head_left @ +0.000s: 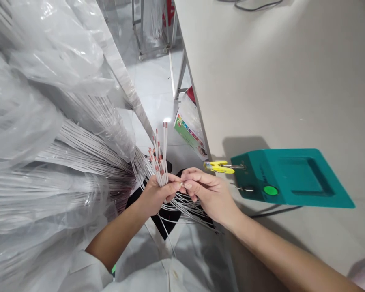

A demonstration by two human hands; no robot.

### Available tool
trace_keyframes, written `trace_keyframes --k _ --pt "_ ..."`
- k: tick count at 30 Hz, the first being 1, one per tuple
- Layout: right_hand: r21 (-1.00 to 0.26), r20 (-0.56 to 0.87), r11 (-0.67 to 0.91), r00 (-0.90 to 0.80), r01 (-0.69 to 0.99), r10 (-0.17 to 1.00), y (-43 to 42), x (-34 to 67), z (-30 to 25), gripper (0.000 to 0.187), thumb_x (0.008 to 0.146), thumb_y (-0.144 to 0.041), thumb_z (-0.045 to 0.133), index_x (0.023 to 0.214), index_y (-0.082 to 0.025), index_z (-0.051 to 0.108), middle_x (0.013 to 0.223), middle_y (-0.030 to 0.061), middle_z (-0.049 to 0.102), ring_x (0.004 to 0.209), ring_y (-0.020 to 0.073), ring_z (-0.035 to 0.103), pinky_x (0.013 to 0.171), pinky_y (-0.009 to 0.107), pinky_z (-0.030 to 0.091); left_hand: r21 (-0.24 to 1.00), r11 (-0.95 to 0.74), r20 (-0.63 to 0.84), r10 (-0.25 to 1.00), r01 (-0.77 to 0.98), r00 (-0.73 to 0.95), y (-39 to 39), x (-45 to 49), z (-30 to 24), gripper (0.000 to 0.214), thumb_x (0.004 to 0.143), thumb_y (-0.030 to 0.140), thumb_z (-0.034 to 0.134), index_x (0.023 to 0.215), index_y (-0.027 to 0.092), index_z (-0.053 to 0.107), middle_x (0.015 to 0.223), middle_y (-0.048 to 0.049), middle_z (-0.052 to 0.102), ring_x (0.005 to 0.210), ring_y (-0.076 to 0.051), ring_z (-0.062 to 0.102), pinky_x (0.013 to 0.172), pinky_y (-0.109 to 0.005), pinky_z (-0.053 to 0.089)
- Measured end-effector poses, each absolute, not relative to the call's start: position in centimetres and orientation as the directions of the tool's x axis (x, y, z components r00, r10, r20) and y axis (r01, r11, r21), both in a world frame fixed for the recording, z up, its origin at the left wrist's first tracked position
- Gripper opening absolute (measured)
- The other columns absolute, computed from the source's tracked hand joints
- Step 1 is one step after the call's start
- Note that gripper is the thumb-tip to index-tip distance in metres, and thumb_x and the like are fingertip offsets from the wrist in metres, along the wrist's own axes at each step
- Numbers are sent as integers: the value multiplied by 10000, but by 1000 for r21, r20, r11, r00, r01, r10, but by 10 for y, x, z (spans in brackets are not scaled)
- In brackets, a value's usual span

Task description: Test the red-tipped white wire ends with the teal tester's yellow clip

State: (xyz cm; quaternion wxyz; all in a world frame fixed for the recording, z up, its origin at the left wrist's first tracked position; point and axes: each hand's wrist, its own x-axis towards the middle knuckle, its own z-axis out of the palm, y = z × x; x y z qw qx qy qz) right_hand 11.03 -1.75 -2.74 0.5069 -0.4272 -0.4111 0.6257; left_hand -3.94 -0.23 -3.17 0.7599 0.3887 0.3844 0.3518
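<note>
Wire bundle (162, 168): white strands with reddish-brown tips, gathered in 1 hand; the tips are directed away from the body, at uneven heights.
Left hand (155, 197): closed around the bundle; the strands are enclosed by the fingers and thumb, with the tipped ends projecting beyond the grip.
Right hand (212, 195): thumb and forefinger pinched together on a small pale piece (181, 184), met there by the left thumb; its nature cannot be told.
Trailing wires (190, 211): spread loosely below both hands, over dark cloth.
Wrapped wires (88, 152): massed at the left, partly covered by clear plastic (63, 44).
Teal device (307, 174): placed on the table (280, 81), right of the hands and apart from them; 1 green button (271, 190) is borne on it.
Yellow clip (220, 166): seen at the device's near end, beside the table edge.
</note>
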Motion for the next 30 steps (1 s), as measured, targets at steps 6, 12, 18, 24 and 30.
trace_keyframes --k 6,12,18,24,30 --pt "-879 -269 -263 -40 -398 962 -16 102 -30 86 660 -305 729 706 -233 716 687 -14 578 472 35 454 390 158 356 792 492 -339 847 -362 411 -7 -30 -40 197 730 331 646 705 138 618 505 43 480 399 -25 327 422 -200 197" --pt "-995 77 69 96 78 992 -18 107 -27 87 784 -235 609 742 -205 679 728 17 622 590 99 566 518 229 482 851 428 -345 893 -305 291 -12 -22 -40 189 742 324 632 706 139 627 462 58 439 406 -35 311 426 -207 210" --pt "-426 572 547 -254 720 780 -17 124 -23 130 827 -144 524 841 -145 653 783 76 666 695 148 619 611 259 499 935 355 -341 911 -19 231 -14 -24 -31 180 759 296 596 709 134 656 404 67 394 398 -54 339 425 -211 255" --pt "30 523 663 -577 748 628 -9 134 -18 218 850 -168 446 815 -149 660 781 75 675 659 155 597 598 285 466 918 384 -395 903 95 169 -15 -20 -21 169 745 252 567 647 132 634 395 59 419 382 -60 376 417 -206 286" --pt "49 398 703 -659 710 638 -13 142 -15 201 835 -135 446 825 -143 646 769 77 663 624 163 583 556 296 438 912 405 -411 901 71 137 -17 -19 -25 204 739 302 591 646 127 636 386 54 432 373 -65 386 411 -208 295"
